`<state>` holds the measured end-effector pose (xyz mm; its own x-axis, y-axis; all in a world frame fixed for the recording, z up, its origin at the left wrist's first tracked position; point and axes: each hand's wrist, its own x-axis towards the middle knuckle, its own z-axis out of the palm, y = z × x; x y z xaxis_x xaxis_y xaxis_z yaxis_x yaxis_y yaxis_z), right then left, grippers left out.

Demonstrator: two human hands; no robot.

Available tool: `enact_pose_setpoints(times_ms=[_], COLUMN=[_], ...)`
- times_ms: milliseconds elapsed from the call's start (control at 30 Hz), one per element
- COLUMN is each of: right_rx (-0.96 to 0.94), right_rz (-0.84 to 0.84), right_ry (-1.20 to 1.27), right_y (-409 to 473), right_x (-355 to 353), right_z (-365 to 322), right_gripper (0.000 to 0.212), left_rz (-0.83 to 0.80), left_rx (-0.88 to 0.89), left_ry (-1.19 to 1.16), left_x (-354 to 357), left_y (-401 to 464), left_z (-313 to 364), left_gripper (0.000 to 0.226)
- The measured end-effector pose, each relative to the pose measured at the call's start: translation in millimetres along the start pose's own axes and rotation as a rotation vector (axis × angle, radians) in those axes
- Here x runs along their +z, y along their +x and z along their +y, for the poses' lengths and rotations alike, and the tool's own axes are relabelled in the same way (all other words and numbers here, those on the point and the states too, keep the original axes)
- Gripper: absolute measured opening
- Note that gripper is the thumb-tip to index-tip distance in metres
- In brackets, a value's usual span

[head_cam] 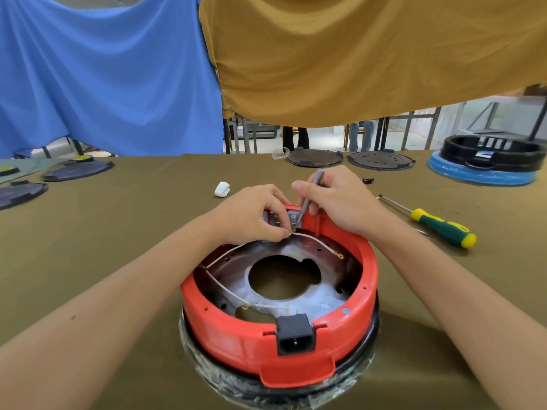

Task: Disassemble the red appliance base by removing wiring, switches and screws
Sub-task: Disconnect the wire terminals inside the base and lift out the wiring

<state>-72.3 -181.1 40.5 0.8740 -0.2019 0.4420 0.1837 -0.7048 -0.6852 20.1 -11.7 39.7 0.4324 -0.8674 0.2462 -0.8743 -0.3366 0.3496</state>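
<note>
A thin grey tool (310,193) is pinched in the right hand (337,199), its tip set against the grey switch (293,218). A white wire (319,241) end is pinched by the left hand (251,214). The red appliance base (281,306) is seated mid-bench (118,232); a green-handled screwdriver (438,224) is laid to its right.

A workshop: cloth-covered tabletop (118,220) with a screwdriver (438,224), dismantled appliance bases (491,161), and metal-framed benches (414,128) behind.
</note>
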Motion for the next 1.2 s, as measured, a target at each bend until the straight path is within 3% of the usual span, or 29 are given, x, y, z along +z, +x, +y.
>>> enact_pose_setpoints(times_ms=[267, 567, 933, 1067, 1200], right_rx=[-0.054, -0.099, -0.010, -0.061, -0.141], right_rz=[0.077, 0.011, 0.010, 0.055, -0.005], right_ry=[-0.022, -0.103, 0.033, -0.051, -0.140], right_y=[-7.3, -8.5, -2.7, -7.0, -9.6], right_x=[0.9, -0.8, 0.5, 1.4, -1.6], right_z=[0.5, -4.5, 4.0, 2.6, -3.3], right_gripper=[0.036, 0.032, 0.039, 0.036, 0.028], left_rz=[-0.006, -0.006, -0.016, -0.012, -0.023], left_rx=[-0.007, -0.019, -0.020, -0.026, -0.040], left_ry=[0.003, -0.009, -0.005, -0.003, -0.012], left_x=[0.0, -0.2, -0.1, -0.9, -1.4], left_y=[-1.3, -0.3, -0.9, -1.3, -1.0], left_z=[1.1, 0.4, 2.0, 4.0, 4.5], left_gripper=[0.014, 0.011, 0.017, 0.016, 0.014])
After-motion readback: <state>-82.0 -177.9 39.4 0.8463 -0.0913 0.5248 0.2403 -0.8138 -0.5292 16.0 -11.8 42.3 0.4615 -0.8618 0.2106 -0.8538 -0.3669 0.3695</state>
